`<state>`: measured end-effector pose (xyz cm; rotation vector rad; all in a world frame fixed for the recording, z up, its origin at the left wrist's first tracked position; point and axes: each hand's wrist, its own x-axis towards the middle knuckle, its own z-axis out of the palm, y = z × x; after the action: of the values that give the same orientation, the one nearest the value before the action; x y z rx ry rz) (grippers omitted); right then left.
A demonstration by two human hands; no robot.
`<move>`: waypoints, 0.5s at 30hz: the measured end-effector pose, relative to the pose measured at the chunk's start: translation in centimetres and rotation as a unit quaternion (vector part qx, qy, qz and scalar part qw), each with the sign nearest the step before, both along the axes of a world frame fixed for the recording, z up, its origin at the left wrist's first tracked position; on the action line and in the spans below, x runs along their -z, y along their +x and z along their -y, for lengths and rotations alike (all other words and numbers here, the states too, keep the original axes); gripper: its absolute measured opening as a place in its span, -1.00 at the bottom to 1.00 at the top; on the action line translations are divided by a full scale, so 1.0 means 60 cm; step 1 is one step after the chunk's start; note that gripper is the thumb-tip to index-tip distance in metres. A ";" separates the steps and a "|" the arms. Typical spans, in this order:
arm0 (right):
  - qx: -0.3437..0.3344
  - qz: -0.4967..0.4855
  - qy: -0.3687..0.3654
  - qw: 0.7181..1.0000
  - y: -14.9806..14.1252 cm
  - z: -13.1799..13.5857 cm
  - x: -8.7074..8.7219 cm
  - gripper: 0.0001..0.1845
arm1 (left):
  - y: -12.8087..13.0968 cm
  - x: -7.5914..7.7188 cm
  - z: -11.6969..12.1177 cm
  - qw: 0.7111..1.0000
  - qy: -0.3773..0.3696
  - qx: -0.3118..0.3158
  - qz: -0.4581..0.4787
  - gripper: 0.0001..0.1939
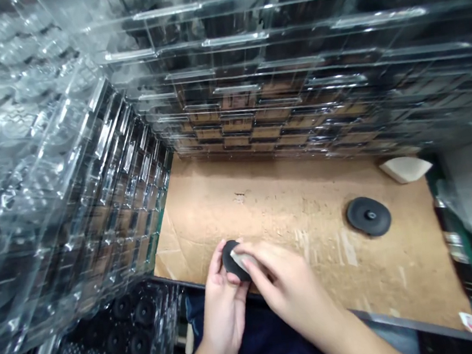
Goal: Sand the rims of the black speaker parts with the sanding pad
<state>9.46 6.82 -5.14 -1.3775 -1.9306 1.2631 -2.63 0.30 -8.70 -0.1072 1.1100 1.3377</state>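
Observation:
Near the table's front edge, my left hand [227, 297] grips a black round plastic part [230, 261] by its rim, fingers curled around it. My right hand [288, 282] pinches a small pale pad [240, 260], which lies against the face of that part. The pad looks like folded cloth or a sanding sponge; I cannot tell which. A second black disc-shaped part [369, 216] with a small raised hub rests on the cardboard to the right, apart from both hands.
Tall stacks of clear plastic trays [249, 67] wall the back, with more trays [91, 176] on the left. A cardboard sheet [280, 194] covers the table. A pale wedge-shaped piece [405, 169] lies at back right. Below left, a tray [169, 304] holds several black round parts.

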 end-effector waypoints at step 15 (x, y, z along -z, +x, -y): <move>0.070 0.047 -0.010 0.996 0.058 0.027 0.021 -0.80 | 0.000 -0.002 -0.001 0.999 0.035 -0.001 0.010 -0.52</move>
<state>12.93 5.19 -6.40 -1.5784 -1.8509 1.1735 -2.66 0.37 -8.57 -0.0710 1.0451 1.3738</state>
